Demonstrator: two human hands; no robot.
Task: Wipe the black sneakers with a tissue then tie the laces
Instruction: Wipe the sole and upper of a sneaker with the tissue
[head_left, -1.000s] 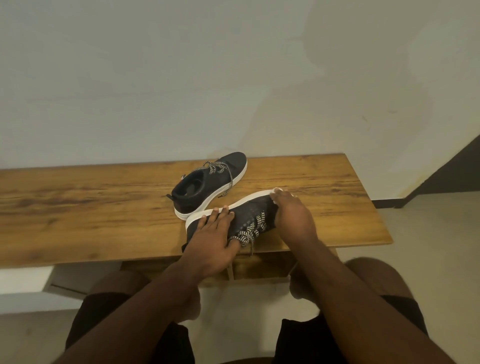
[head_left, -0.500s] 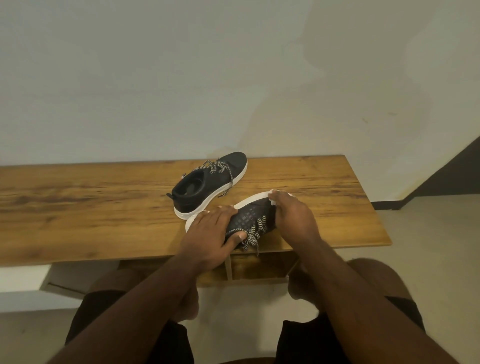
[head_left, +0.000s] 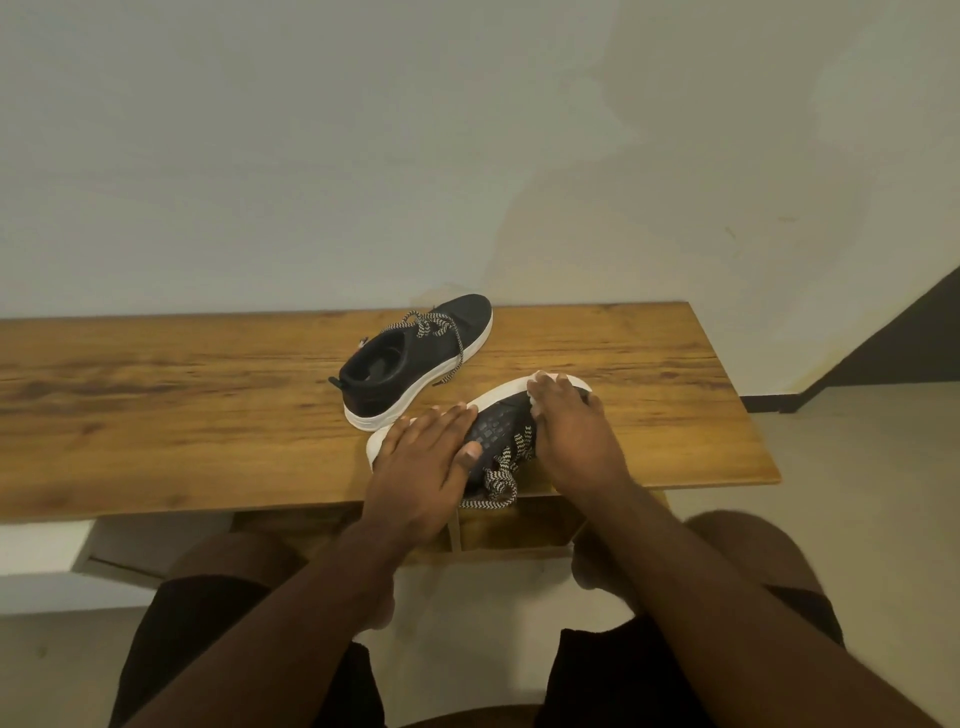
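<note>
We have the near sneaker (head_left: 498, 431) tipped on its side at the front edge of the surface (head_left: 156, 415), towards the right end, white sole facing away from us and its patterned laces (head_left: 496, 475) trailing over the edge. Our left hand (head_left: 421, 467) lies flat on the heel half, fingers straight and pressing, thumb against the black upper. Over the last second this hand has slid across the shoe towards the toe, its fingers turning from pointing away from us to pointing along the sole. Our right hand (head_left: 571, 421) is curled over the toe; a sliver of white shows at the fingertips, which we take to be the tissue, though against the white sole we cannot tell for certain. It has barely shifted from where it was a second ago, so the rubbing seems confined to the toe and the sole rim there.

The far sneaker (head_left: 415, 358) stands upright just behind, nearer the back edge, laces (head_left: 434, 330) loose over its tongue, untouched by either hand.

We judge that we are in the wiping stage on the first shoe, with the left hand re-seating to steady it. The second shoe and both sets of laces remain to be done.
</note>
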